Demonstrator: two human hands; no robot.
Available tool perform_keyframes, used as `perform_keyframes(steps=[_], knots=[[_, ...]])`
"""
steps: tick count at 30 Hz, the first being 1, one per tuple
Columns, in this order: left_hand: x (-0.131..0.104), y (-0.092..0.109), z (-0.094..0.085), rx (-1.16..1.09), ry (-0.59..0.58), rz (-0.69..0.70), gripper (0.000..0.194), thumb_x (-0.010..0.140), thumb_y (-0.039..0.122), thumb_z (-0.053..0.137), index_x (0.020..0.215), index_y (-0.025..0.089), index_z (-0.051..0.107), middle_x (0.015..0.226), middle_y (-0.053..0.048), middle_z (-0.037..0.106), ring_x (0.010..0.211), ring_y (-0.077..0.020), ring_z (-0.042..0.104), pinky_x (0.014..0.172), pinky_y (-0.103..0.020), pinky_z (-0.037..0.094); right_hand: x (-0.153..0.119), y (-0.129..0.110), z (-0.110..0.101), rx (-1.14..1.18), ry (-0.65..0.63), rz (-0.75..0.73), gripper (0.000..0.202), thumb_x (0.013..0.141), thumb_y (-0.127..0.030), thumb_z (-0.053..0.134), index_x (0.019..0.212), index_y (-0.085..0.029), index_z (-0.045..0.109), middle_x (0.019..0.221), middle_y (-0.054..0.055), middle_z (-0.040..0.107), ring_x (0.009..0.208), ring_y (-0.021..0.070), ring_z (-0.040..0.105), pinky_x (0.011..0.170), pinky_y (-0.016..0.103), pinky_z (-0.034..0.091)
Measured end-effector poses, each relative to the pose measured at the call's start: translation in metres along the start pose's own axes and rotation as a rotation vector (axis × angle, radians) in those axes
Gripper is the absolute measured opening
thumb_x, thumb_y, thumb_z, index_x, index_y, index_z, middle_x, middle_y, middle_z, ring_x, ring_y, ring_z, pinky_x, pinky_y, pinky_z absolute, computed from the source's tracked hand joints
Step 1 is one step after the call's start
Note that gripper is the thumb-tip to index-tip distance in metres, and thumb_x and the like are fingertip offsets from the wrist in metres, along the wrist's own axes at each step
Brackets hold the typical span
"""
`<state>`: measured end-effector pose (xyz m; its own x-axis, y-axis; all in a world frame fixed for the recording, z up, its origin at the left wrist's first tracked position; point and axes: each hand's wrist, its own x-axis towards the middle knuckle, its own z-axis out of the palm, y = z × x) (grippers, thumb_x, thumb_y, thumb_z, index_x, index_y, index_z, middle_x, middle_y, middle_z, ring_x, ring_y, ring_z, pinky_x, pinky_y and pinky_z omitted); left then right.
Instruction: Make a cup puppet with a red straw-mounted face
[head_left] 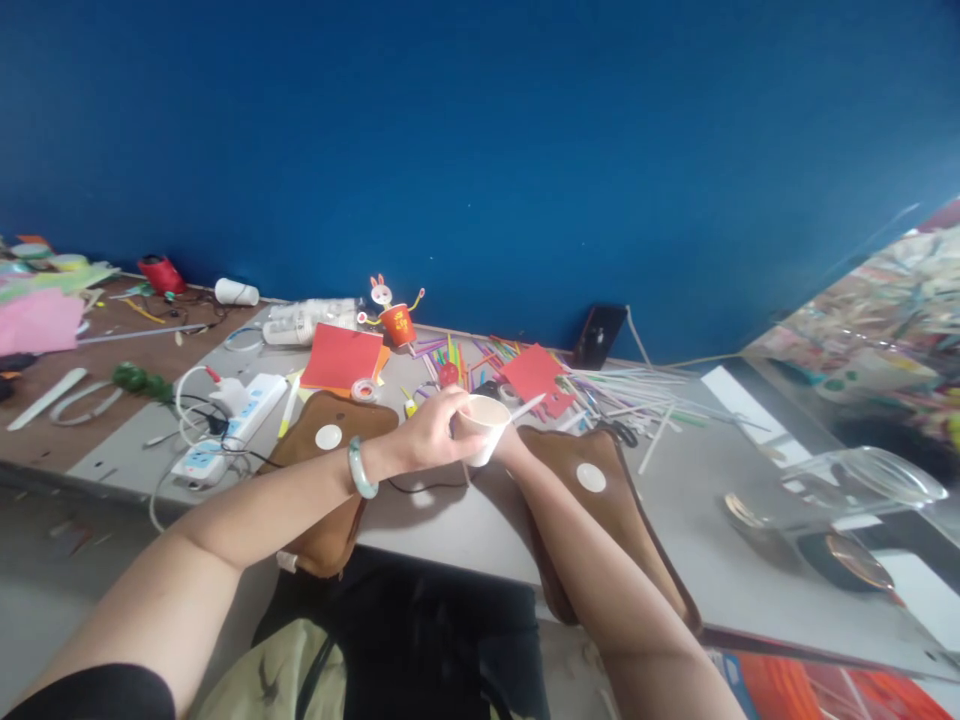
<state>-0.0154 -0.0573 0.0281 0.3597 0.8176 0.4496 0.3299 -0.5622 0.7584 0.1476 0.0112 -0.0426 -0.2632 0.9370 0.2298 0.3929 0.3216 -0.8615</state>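
Note:
My left hand (437,432), with a pale bangle on its wrist, is closed around a small white paper cup (486,412). The cup is tilted so that its open mouth faces up toward me. Behind the cup, my right hand (511,447) is mostly hidden, its fingers out of sight. A thin, pale, pointed stick-like thing (529,406) juts out to the right beside that hand; whether it is a pen or a blade I cannot make out. Below both wrists lie two brown cushioned pads (341,430), one at each side.
A rabbit figure on a red cup (397,325) stands by the blue wall. Red paper sheets (343,357), a tape roll (365,390) and scattered coloured sticks (469,360) cover the back. A power strip (232,430) with cables lies left; a clear plastic container (862,478) stands right.

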Motion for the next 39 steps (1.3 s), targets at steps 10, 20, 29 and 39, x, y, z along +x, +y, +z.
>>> perform_keyframes(steps=[10,20,29,39], knots=[[0.004,-0.059,0.004,-0.474,0.225,-0.28,0.048,0.07,0.031,0.078,0.106,0.021,0.048,0.103,-0.003,0.058,0.089,-0.0158,0.06,0.076,-0.027,0.049,-0.006,-0.009,-0.009,0.003,0.083,0.025,0.03,0.084,-0.042,0.053,0.077,-0.017,0.066,0.073,0.004,0.069,0.07,0.0183,0.061,0.065,0.028,0.046],[0.001,-0.067,0.008,-0.562,0.308,-0.321,0.073,0.068,0.027,0.079,0.131,0.019,0.044,0.128,-0.012,0.058,0.116,-0.0241,0.059,0.096,-0.034,0.049,-0.018,-0.03,-0.008,0.176,-0.019,0.087,0.044,0.086,-0.06,0.056,0.083,-0.018,0.069,0.052,-0.002,0.051,0.05,0.0127,0.05,0.048,0.024,0.038],[-0.004,-0.065,0.009,-0.639,0.229,-0.48,0.056,0.067,0.027,0.082,0.116,0.015,0.058,0.106,-0.007,0.066,0.096,-0.0197,0.062,0.083,-0.031,0.051,-0.017,-0.03,-0.005,0.123,-0.046,0.058,0.028,0.084,-0.042,0.061,0.091,-0.018,0.072,0.077,0.005,0.073,0.069,0.0174,0.066,0.064,0.027,0.049],[-0.001,-0.062,0.01,-0.624,0.362,-0.533,0.057,0.065,0.025,0.084,0.115,0.016,0.058,0.105,-0.007,0.066,0.093,-0.0185,0.063,0.08,-0.031,0.053,-0.011,-0.019,-0.017,0.025,0.13,0.043,0.022,0.083,-0.036,0.06,0.089,-0.018,0.072,0.08,0.006,0.075,0.073,0.0201,0.069,0.07,0.031,0.052]])
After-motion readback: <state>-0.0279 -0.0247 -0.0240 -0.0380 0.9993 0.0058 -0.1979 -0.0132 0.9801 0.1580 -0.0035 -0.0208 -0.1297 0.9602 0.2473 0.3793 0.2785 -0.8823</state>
